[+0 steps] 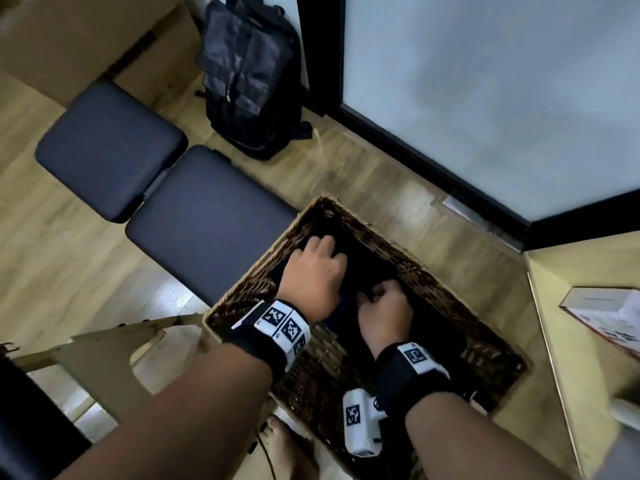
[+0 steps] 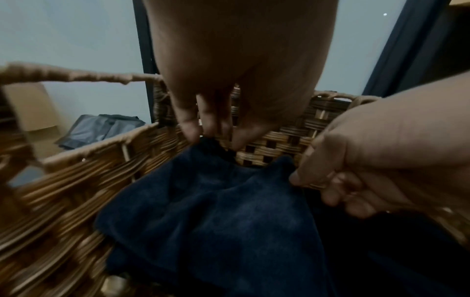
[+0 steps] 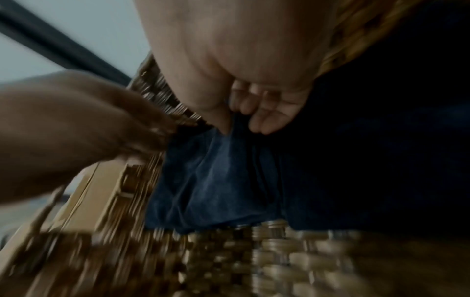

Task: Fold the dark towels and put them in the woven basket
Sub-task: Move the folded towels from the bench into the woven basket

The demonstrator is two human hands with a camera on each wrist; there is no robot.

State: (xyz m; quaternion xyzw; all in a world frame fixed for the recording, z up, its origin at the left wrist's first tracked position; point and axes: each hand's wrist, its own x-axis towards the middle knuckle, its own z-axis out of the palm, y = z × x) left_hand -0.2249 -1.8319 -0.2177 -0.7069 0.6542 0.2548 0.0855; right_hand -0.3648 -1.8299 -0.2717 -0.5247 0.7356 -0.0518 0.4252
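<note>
Both my hands are down inside the woven basket [image 1: 408, 251] on the floor. A dark navy towel [image 2: 223, 217] lies in it against the left wall. My left hand [image 1: 313, 268] pinches the towel's far corner with its fingertips [image 2: 193, 134] near the basket's far wall [image 2: 279, 140]. My right hand [image 1: 381, 306] pinches the towel's other corner [image 3: 229, 128] between thumb and curled fingers. In the right wrist view the towel [image 3: 218, 180] hangs in folds below that hand [image 3: 244, 122]. The rest of the basket's inside is too dark to read.
Two dark padded cushions [image 1: 194, 209] lie on the wooden floor left of the basket. A black backpack [image 1: 249, 74] leans by the dark door frame [image 1: 415, 157]. A pale table edge with papers [image 1: 602, 313] stands at right, a wooden frame [image 1: 114, 355] at left. My bare foot [image 1: 284, 448] is below.
</note>
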